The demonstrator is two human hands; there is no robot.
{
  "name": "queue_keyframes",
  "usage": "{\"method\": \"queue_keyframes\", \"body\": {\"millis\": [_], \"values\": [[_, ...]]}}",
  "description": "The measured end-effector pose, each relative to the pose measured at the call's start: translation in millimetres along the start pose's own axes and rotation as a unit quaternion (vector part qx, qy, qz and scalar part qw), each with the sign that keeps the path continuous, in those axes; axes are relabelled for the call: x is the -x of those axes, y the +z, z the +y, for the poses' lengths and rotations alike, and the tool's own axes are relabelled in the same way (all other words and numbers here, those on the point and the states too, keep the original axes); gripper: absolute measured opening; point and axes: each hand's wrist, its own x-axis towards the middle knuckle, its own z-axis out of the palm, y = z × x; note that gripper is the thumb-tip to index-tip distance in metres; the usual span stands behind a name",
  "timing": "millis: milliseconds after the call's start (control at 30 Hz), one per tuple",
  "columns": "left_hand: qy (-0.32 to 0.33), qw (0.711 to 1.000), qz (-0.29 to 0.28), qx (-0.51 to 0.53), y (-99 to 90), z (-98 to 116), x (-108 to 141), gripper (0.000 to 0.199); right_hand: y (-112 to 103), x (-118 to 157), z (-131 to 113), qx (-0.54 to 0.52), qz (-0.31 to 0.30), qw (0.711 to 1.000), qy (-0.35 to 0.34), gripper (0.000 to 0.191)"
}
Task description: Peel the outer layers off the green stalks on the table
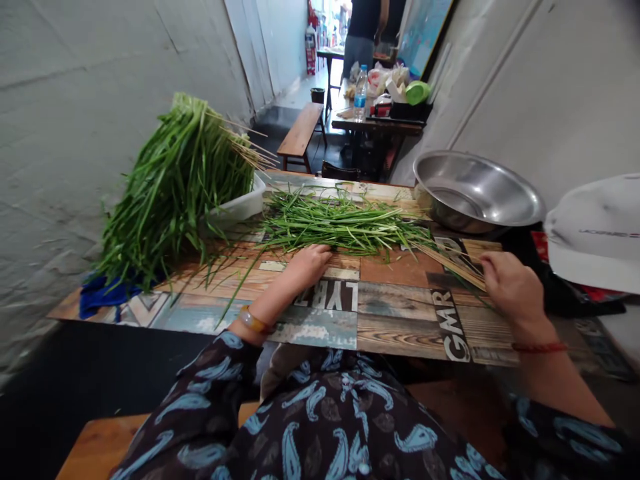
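Note:
Loose garlic chives lie in a long heap across the middle of the wood-patterned table. My left hand rests at the near edge of this heap with its fingers curled in; what they hold, if anything, is hidden. To the right, my right hand is closed in a pinch at the end of thin bamboo skewers, which point left towards the chives. How many it grips cannot be made out. At the left, a big stack of chives on skewers leans out of a white plastic tray.
A steel basin stands at the back right, beside a white cap on dark things. A blue cloth lies at the left corner. Beyond are a bench, a second table with a water bottle, and a standing person.

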Motion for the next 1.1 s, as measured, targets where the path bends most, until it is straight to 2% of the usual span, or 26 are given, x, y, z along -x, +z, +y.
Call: {"method": "queue_keyframes", "body": {"millis": [67, 167, 233, 300, 400, 467, 533, 567, 667, 767, 833, 900, 967, 1033, 1100], "values": [[-0.027, 1.0, -0.001, -0.015, -4.2, -1, -7, 0.018, -10, 5, -3, -0.008, 0.03, 0.999, 0.01, 0.029], [-0.045, 0.999, 0.026, -0.003, -9.1, 14, -16, 0.026, -18, 13, -18, -0.087, 0.08, 0.992, 0.044, 0.03], [-0.037, 0.993, 0.073, 0.087, -9.9, 31, -21, 0.027, -18, 17, -38, -0.194, 0.076, 0.975, 0.078, 0.025], [-0.005, 0.97, 0.101, 0.219, -9.4, 50, -28, 0.023, -16, 19, -65, -0.317, 0.019, 0.943, 0.1, 0.023], [0.001, 0.907, 0.119, 0.404, -10.3, 68, -36, 0.026, -11, 17, -110, -0.452, -0.095, 0.884, 0.07, 0.024], [-0.044, 0.841, 0.134, 0.523, -12.8, 69, -38, 0.026, -8, 14, -132, -0.494, -0.156, 0.854, 0.037, 0.024], [-0.091, 0.774, 0.137, 0.611, -15.6, 65, -37, 0.028, -7, 11, -144, -0.523, -0.203, 0.827, 0.023, 0.023], [-0.108, 0.75, 0.133, 0.639, -16.5, 62, -36, 0.028, -7, 10, -148, -0.54, -0.228, 0.81, 0.02, 0.023], [-0.132, 0.713, 0.099, 0.681, -15.5, 61, -32, 0.03, -9, 1, -155, -0.608, -0.299, 0.735, 0.022, 0.025], [-0.111, 0.724, 0.03, 0.681, -11.0, 72, -33, 0.032, -11, -16, -169, -0.669, -0.321, 0.669, 0.041, 0.028], [-0.095, 0.748, 0.008, 0.657, -8.8, 77, -37, 0.032, -11, -32, -177, -0.682, -0.306, 0.662, 0.053, 0.025], [-0.099, 0.782, 0.039, 0.614, -7.8, 74, -43, 0.032, -8, -49, -178, -0.689, -0.284, 0.663, 0.07, 0.024], [-0.12, 0.823, 0.1, 0.546, -7.2, 62, -48, 0.03, -1, -65, -170, -0.715, -0.234, 0.65, 0.111, 0.023], [-0.131, 0.873, 0.155, 0.443, -6.3, 47, -53, 0.028, 8, -76, -156, -0.762, -0.166, 0.604, 0.166, 0.02], [-0.11, 0.926, 0.191, 0.307, -4.8, 35, -59, 0.024, 18, -83, -143, -0.81, -0.115, 0.53, 0.222, 0.016]]}}
